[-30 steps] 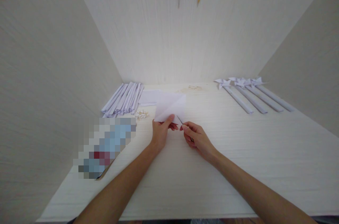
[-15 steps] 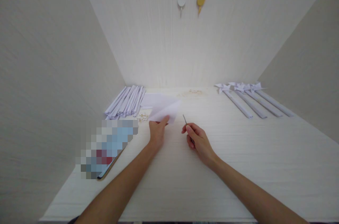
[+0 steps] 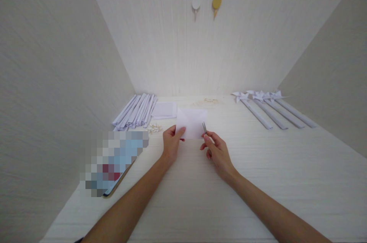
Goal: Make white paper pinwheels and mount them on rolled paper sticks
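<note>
Left forearm [image 3: 134, 193] and right forearm [image 3: 263, 201] slant inward from the near edge of the table [image 3: 183, 208], hands apart near its middle. Left hand [image 3: 172, 143]: thumb on top, fingers beneath, partly hidden. Right hand [image 3: 218, 153]: thumb pressed toward forefinger, other fingers loosely curled.

The head view looks down across the table [image 3: 183, 197].

Your sheet [image 3: 192, 120] is smooth, matt paper; your scissors [image 3: 204, 127] look metallic. The desk [image 3: 197, 193] before you shows a streaked, wood-grain finish; the pinwheels [image 3: 241, 97] are matt paper.
</note>
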`<state>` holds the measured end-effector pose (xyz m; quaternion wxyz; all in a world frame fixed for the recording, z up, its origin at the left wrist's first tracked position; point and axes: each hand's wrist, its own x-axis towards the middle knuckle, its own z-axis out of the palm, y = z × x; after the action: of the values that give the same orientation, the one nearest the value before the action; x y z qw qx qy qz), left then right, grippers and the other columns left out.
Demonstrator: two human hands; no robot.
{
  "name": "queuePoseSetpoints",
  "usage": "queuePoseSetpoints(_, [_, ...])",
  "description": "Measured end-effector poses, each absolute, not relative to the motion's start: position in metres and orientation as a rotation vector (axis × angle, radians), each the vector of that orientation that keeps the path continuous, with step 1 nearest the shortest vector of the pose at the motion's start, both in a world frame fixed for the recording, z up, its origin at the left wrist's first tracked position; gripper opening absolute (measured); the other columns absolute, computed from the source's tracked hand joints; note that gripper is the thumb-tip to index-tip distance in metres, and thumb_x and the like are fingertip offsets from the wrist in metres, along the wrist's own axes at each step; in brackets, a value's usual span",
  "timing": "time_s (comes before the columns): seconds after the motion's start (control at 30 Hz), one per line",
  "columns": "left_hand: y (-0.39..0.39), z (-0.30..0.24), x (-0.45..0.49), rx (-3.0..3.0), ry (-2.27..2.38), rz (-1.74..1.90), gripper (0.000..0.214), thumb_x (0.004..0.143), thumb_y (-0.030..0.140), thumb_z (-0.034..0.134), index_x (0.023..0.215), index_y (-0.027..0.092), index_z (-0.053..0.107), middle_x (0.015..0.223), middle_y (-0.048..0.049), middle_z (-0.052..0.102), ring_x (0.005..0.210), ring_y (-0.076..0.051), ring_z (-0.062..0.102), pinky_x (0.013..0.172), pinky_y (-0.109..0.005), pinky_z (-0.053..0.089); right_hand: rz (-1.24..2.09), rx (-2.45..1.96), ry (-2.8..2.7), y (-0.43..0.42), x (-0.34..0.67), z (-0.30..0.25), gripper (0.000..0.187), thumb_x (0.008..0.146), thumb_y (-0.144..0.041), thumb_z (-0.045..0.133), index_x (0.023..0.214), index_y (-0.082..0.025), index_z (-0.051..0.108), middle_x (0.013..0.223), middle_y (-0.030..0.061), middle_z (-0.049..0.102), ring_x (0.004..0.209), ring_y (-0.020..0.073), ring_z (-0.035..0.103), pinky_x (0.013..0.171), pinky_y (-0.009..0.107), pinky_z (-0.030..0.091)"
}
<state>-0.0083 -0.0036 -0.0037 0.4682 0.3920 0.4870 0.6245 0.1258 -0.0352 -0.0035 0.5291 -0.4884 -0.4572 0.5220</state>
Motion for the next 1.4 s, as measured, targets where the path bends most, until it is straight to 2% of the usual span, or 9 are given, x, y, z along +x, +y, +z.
queuePoseSetpoints(0.1, [-0.004, -0.004, -0.008, 0.924, 1.159, 1.527, 0.023, 0.057, 0.031, 0.066, 0.052, 0.013, 0.053, 0.042, 0.0056, 0.044, 0.037, -0.004, 0.037, 0.034, -0.015, 0.028, 1.285, -1.137, -1.125, -0.036, 0.125, -0.003, 0.030, 0.071, -0.044, 0.055, 0.081, -0.017, 0.055, 0.066, -0.0011, 0.051, 0.045, 0.0057, 0.044, 0.035, 0.017, 0.027])
queuePoseSetpoints(0.27, [-0.008, 0.000, -0.002, 0.836, 1.067, 1.530, 0.027, 0.052, 0.032, 0.070, 0.065, 0.012, 0.057, 0.053, 0.0013, 0.057, 0.039, -0.006, 0.047, 0.039, -0.018, 0.037, 1.256, -1.070, -1.128, -0.037, 0.124, -0.003, 0.027, 0.071, -0.042, 0.056, 0.083, -0.017, 0.056, 0.074, 0.0003, 0.054, 0.045, 0.0052, 0.046, 0.035, 0.018, 0.029])
queuePoseSetpoints(0.47, [-0.015, 0.002, 0.006, 1.058, 1.153, 1.391, 0.018, 0.056, 0.028, 0.068, 0.061, 0.011, 0.062, 0.047, -0.0002, 0.057, 0.040, -0.009, 0.050, 0.037, -0.019, 0.036, 1.234, -1.070, -1.181, -0.040, 0.124, 0.000, 0.026, 0.073, -0.041, 0.054, 0.084, -0.018, 0.056, 0.071, 0.0000, 0.056, 0.047, 0.0071, 0.050, 0.037, 0.019, 0.032])
queuePoseSetpoints(0.57, [-0.014, 0.001, 0.005, 1.067, 1.210, 1.452, 0.018, 0.058, 0.029, 0.066, 0.059, 0.012, 0.062, 0.048, -0.0005, 0.058, 0.042, -0.009, 0.050, 0.037, -0.019, 0.036, 1.232, -1.071, -1.150, -0.041, 0.124, 0.001, 0.028, 0.072, -0.043, 0.054, 0.086, -0.018, 0.054, 0.073, 0.0001, 0.056, 0.047, 0.0070, 0.050, 0.037, 0.019, 0.033])
queuePoseSetpoints(0.73, [-0.008, -0.002, -0.001, 0.974, 1.254, 1.598, 0.023, 0.058, 0.033, 0.066, 0.053, 0.012, 0.060, 0.050, -0.0011, 0.059, 0.043, -0.008, 0.049, 0.039, -0.018, 0.037, 1.415, -1.059, -1.109, -0.042, 0.121, 0.003, 0.029, 0.075, -0.046, 0.048, 0.084, -0.018, 0.050, 0.056, -0.0050, 0.050, 0.036, 0.0041, 0.038, 0.032, 0.017, 0.025])
queuePoseSetpoints(0.83, [-0.007, -0.003, -0.002, 0.920, 1.235, 1.642, 0.023, 0.056, 0.034, 0.068, 0.053, 0.012, 0.060, 0.051, 0.0000, 0.059, 0.042, -0.007, 0.047, 0.039, -0.018, 0.037, 1.543, -1.059, -1.184, -0.043, 0.120, 0.002, 0.029, 0.076, -0.046, 0.045, 0.083, -0.018, 0.049, 0.049, -0.0074, 0.046, 0.033, 0.0040, 0.035, 0.030, 0.016, 0.021])
queuePoseSetpoints(1.1, [-0.010, -0.002, 0.001, 0.807, 1.190, 1.663, 0.025, 0.053, 0.032, 0.070, 0.063, 0.010, 0.064, 0.060, -0.0025, 0.063, 0.052, -0.012, 0.057, 0.052, -0.023, 0.049, 1.594, -1.118, -1.285, -0.042, 0.121, 0.002, 0.028, 0.076, -0.046, 0.044, 0.079, -0.018, 0.047, 0.046, -0.0084, 0.043, 0.031, 0.0035, 0.032, 0.029, 0.016, 0.016])
queuePoseSetpoints(1.4, [-0.011, 0.002, 0.003, 0.780, 1.191, 1.642, 0.025, 0.053, 0.031, 0.069, 0.063, 0.009, 0.063, 0.059, -0.0039, 0.064, 0.052, -0.012, 0.058, 0.051, -0.024, 0.050, 1.603, -1.107, -1.308, -0.042, 0.121, 0.001, 0.029, 0.076, -0.046, 0.044, 0.078, -0.018, 0.048, 0.046, -0.0083, 0.043, 0.030, 0.0035, 0.031, 0.030, 0.017, 0.015])
